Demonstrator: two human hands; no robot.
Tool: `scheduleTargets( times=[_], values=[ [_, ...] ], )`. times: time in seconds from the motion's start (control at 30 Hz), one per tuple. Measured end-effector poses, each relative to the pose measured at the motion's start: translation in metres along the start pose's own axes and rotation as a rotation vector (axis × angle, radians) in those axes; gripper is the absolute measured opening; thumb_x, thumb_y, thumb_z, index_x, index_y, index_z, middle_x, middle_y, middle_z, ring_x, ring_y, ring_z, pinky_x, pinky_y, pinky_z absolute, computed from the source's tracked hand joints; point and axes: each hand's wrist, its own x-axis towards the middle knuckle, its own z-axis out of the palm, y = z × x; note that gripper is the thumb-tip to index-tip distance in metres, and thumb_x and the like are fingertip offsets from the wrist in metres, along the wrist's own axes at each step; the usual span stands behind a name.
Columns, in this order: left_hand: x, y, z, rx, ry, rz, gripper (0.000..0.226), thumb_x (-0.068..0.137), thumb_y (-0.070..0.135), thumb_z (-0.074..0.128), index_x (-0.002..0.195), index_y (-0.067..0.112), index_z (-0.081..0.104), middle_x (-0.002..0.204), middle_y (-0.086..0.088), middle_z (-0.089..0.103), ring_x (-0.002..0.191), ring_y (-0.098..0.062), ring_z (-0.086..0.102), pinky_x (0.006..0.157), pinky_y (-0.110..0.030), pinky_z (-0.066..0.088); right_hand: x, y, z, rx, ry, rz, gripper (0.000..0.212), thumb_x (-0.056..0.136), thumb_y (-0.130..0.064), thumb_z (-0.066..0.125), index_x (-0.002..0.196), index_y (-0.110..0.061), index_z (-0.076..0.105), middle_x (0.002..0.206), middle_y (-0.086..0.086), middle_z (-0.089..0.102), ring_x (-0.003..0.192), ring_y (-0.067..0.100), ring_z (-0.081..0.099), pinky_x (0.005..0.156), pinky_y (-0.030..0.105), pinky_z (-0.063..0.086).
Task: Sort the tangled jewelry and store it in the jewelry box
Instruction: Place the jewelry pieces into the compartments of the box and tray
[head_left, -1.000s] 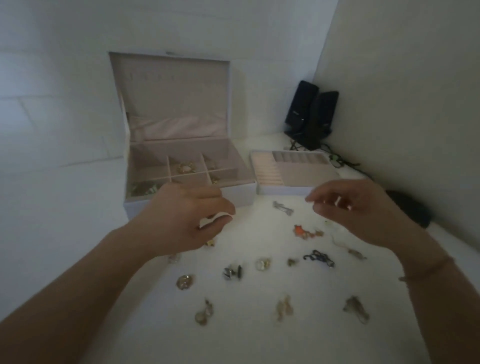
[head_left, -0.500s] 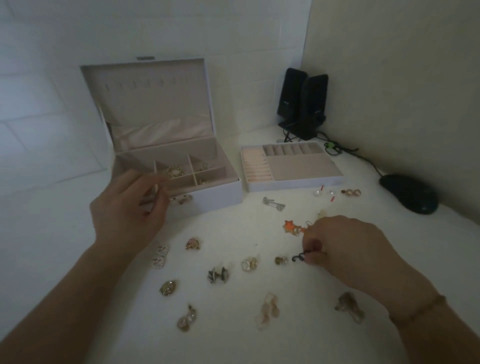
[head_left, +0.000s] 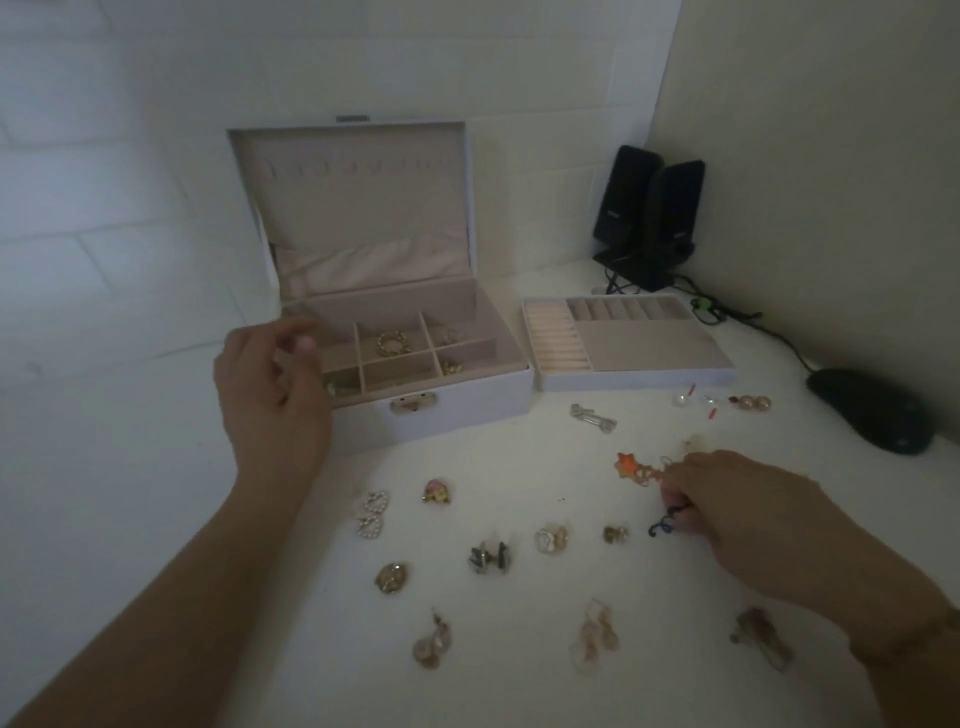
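While the right hand (head_left: 748, 525) pinches the dark earring (head_left: 662, 525), lift it straight, clear of the orange charm (head_left: 631, 465); left hand (head_left: 272, 384) hangs loosely curled, holding nothing.

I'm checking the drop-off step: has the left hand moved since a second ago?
Yes. The left hand has shifted from the front of the jewelry box, near its middle, to its front-left corner.

Jewelry box (head_left: 457, 410) left of tray (head_left: 639, 376); earrings (head_left: 488, 558) scattered in front.
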Motion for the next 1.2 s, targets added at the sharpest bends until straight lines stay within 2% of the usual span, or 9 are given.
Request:
scheduleTargets(
  times=[0.1,0.33,0.47,0.63,0.73,0.87,0.93,1.07,1.2],
  values=[
    [0.003,-0.001,-0.001,-0.15,0.054,-0.072,0.021,0.094,0.021,0.049,0.108,0.022,0.065,0.101,0.003,0.056,0.088,-0.021,0.051,0.081,-0.037,0.043,0.0,-0.002,0.003,-0.057,0.015,-0.014,0.008,0.096,-0.031,0.043,0.09,-0.034,0.041,0.079,-0.014,0.037,0.076,-0.001,0.037,0.077,0.018,0.041],
    [0.001,-0.001,-0.001,-0.067,-0.016,0.022,0.027,0.093,0.031,0.045,0.105,0.019,0.066,0.097,0.007,0.055,0.093,-0.023,0.051,0.082,-0.038,0.04,0.0,-0.018,0.0,-0.234,-0.035,-0.027,0.014,0.096,-0.024,0.036,0.098,-0.038,0.033,0.077,-0.015,0.027,0.066,-0.003,0.024,0.075,0.017,0.036],
    [0.003,0.001,0.0,-0.065,-0.027,0.018,0.027,0.092,0.032,0.045,0.104,0.02,0.067,0.097,0.008,0.055,0.095,-0.021,0.051,0.084,-0.037,0.04,0.003,-0.014,0.01,-0.326,-0.039,0.049,0.026,0.087,-0.017,0.046,0.106,-0.034,0.046,0.096,-0.013,0.046,0.083,0.004,0.035,0.078,0.021,0.042],
    [0.004,0.001,0.0,-0.101,-0.028,-0.011,0.026,0.091,0.033,0.046,0.103,0.021,0.066,0.096,0.009,0.056,0.094,-0.02,0.052,0.085,-0.042,0.043,0.01,0.01,0.014,-0.237,0.178,-0.068,0.053,0.035,0.008,0.08,0.071,-0.022,0.055,0.059,-0.006,0.05,0.047,0.015,0.047,0.034,0.029,0.04],
    [0.006,0.0,0.001,-0.14,0.002,-0.026,0.024,0.091,0.031,0.047,0.104,0.022,0.065,0.095,0.009,0.056,0.092,-0.022,0.052,0.084,-0.045,0.045,0.03,0.017,0.003,-0.115,0.281,-0.116,0.065,0.056,0.006,0.075,0.079,-0.042,0.038,0.064,-0.014,0.045,0.051,0.009,0.046,0.04,0.032,0.045],
    [0.008,0.0,0.002,-0.294,0.101,-0.144,0.024,0.093,0.024,0.048,0.115,0.025,0.059,0.1,0.016,0.052,0.09,-0.011,0.051,0.08,-0.03,0.046,0.068,-0.027,-0.049,0.221,0.327,-0.181,0.018,0.092,-0.019,0.04,0.081,-0.032,0.048,0.073,-0.005,0.053,0.065,0.012,0.051,0.061,0.029,0.046],
    [0.01,0.001,0.001,-0.373,0.146,-0.229,0.028,0.094,0.022,0.047,0.12,0.023,0.056,0.107,0.008,0.052,0.088,-0.005,0.049,0.077,-0.026,0.045,0.101,-0.063,-0.071,0.304,0.364,-0.271,0.015,0.094,-0.014,0.042,0.085,-0.021,0.052,0.076,-0.008,0.052,0.066,0.005,0.047,0.06,0.018,0.038],
    [0.012,0.005,-0.003,-0.448,0.245,-0.311,0.029,0.097,0.016,0.044,0.124,0.017,0.054,0.106,0.007,0.052,0.083,0.004,0.048,0.074,-0.011,0.041,0.178,-0.126,-0.08,0.414,0.359,-0.35,0.008,0.093,-0.011,0.048,0.095,-0.017,0.054,0.089,0.0,0.056,0.082,0.021,0.054,0.073,0.035,0.044],
    [0.012,0.01,-0.005,-0.447,0.289,-0.275,0.027,0.099,0.012,0.042,0.123,0.012,0.055,0.105,0.007,0.052,0.081,0.006,0.049,0.071,-0.008,0.039,0.23,-0.178,-0.077,0.426,0.194,-0.316,0.008,0.091,-0.016,0.051,0.09,-0.023,0.052,0.094,0.001,0.058,0.09,0.022,0.056,0.08,0.032,0.047]
  ],
)
